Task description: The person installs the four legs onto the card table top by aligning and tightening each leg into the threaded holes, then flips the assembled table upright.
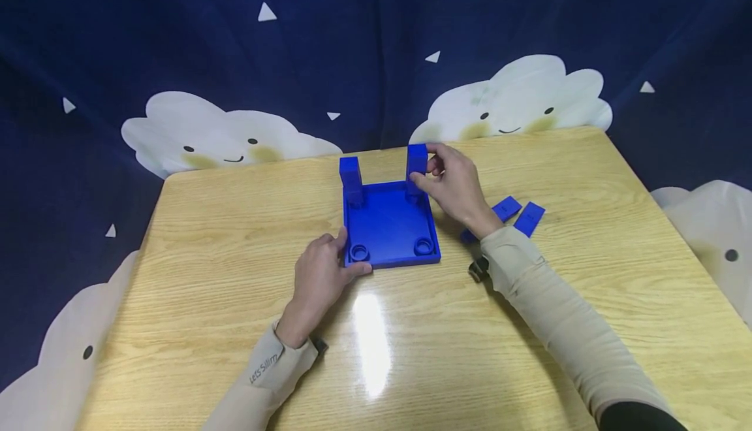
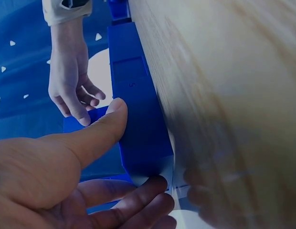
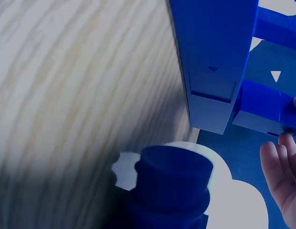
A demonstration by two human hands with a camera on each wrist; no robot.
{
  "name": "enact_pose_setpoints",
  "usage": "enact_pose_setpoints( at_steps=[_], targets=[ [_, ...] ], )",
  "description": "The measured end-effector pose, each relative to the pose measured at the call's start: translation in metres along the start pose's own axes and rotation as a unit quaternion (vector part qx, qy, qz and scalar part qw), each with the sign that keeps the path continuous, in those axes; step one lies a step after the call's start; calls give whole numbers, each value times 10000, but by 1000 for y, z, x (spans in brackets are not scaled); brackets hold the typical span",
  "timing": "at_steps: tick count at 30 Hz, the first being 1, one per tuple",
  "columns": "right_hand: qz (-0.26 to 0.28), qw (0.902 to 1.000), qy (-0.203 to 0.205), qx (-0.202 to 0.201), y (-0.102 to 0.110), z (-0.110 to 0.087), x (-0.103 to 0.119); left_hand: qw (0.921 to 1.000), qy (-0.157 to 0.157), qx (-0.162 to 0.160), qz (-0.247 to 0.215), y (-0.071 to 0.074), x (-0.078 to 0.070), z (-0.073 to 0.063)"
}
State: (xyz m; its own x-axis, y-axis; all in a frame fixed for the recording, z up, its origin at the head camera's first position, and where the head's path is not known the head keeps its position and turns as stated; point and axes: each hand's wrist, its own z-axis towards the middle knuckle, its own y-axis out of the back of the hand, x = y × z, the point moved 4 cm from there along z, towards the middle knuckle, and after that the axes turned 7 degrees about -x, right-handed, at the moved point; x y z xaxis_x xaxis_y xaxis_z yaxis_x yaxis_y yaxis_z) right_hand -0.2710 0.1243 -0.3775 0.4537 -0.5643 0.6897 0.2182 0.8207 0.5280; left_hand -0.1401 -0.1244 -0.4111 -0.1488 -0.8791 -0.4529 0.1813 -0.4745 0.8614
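Note:
A blue square base (image 1: 390, 225) with a raised rim lies on the table, with round sockets (image 1: 423, 246) at its two front corners. My left hand (image 1: 320, 268) grips its front left corner, thumb along the front edge and fingers at the left side. One blue post (image 1: 351, 179) stands upright at the back left corner. At the back right corner, my right hand (image 1: 455, 183) pinches the upper part of a second upright blue post (image 1: 416, 157) between thumb and fingers. The right wrist view shows that second post (image 3: 265, 107) with fingertips at its end.
To the right of the base, flat-sided blue pieces (image 1: 530, 219) lie on the wooden table (image 1: 235, 235), partly covered by my right forearm. A blue stepped round piece (image 3: 172, 186) is close to the right wrist camera. A dark blue curtain (image 1: 352, 39) hangs behind the table.

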Motion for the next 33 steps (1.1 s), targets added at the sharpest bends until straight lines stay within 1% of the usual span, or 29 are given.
enact_pose_setpoints(
  at_steps=[5, 16, 20, 24, 29, 33],
  targets=[
    [-61, 10000, 9, -56, 0, 0, -3, 10000, -3, 21, 5, -1, 0, -1],
    [-114, 9998, -144, -118, -1, 0, -1, 9999, -57, -122, -25, -1, 1, -1],
    [-50, 9998, -161, -100, -2, 0, -1, 9999, -77, -140, -61, 0, 1, -1],
    [-96, 9999, -118, -29, -3, 0, 1, 9999, -71, -133, -37, 0, 1, -1],
    [-174, 9998, 28, 31, -4, -1, 1, 9999, -74, -120, -31, 0, 1, -1],
    [-196, 9998, -4, 48, -5, 0, 2, 9999, -59, -103, -24, 0, 1, -1]
  ],
)
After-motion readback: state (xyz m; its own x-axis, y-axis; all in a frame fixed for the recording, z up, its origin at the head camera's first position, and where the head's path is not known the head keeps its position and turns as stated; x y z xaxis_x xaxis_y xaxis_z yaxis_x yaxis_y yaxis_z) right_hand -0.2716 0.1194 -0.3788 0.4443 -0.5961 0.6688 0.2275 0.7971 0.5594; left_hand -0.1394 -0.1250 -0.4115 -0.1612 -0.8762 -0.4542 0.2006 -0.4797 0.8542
